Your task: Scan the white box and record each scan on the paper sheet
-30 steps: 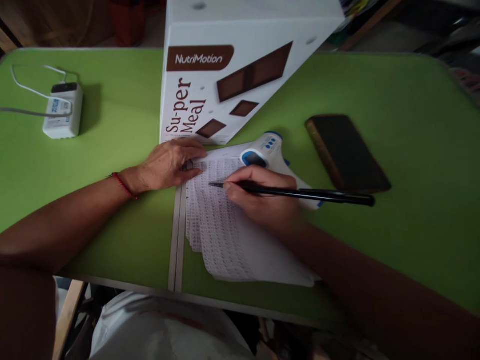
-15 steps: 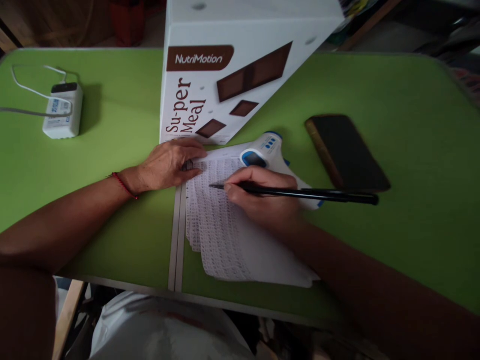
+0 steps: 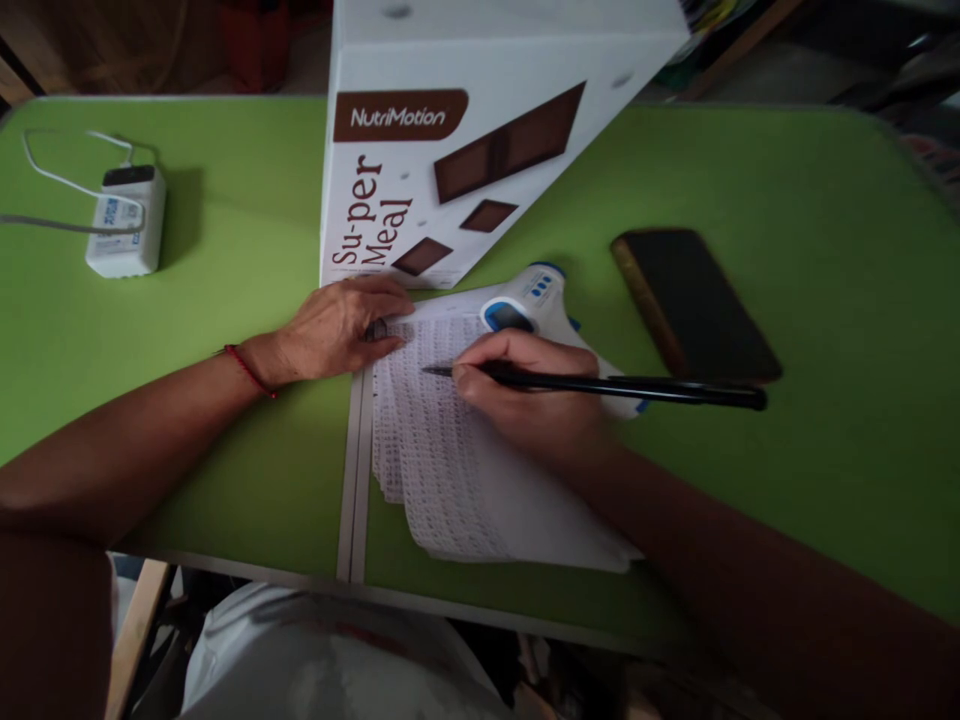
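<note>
My right hand grips a black pen between thumb and fingers, its tip over the rows of small handwriting on a stack of paper sheets. The lower part of the sheets is bare, and their front edge curls. My left hand, with a red cord at the wrist, lies with fingers stretched over the top left corner of the sheets. A small dark thing shows between its thumb and forefinger, too small to name. Just beyond my right hand, a white and blue infrared thermometer lies across the sheets, partly hidden by the hand.
A tall white NutriMotion box stands right behind the sheets. On the right lies a dark smartphone in a brown case. A white charger block with a cable sits far left on the green table.
My right hand and the pen have shifted very slightly to the right along the writing. The front edge of the sheets has moved a little with it. My left hand stays in place.
</note>
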Action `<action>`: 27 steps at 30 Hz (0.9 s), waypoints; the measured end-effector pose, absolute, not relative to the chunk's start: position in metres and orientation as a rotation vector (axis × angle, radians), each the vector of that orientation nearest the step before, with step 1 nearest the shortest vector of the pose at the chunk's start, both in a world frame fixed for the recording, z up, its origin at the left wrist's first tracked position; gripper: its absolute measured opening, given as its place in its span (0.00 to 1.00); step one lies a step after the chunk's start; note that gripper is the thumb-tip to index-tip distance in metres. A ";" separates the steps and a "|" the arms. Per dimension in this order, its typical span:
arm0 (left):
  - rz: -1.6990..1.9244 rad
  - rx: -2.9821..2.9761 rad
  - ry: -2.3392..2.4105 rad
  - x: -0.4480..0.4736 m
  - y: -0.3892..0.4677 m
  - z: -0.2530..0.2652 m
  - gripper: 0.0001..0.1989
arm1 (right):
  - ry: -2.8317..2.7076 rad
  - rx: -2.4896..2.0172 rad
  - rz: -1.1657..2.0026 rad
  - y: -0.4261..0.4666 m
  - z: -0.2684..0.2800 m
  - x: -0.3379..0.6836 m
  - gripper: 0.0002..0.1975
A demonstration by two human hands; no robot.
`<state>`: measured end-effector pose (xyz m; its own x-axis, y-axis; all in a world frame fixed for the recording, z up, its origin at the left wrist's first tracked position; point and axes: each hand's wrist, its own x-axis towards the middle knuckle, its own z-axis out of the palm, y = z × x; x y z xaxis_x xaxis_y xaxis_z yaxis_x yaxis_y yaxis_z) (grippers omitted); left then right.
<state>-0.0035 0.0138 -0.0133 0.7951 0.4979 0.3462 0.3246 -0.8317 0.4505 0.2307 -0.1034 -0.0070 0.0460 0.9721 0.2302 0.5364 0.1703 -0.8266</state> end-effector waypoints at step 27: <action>0.658 2.625 0.612 -0.004 0.014 -0.012 0.14 | -1.512 -1.475 0.620 -0.103 -0.007 0.230 0.05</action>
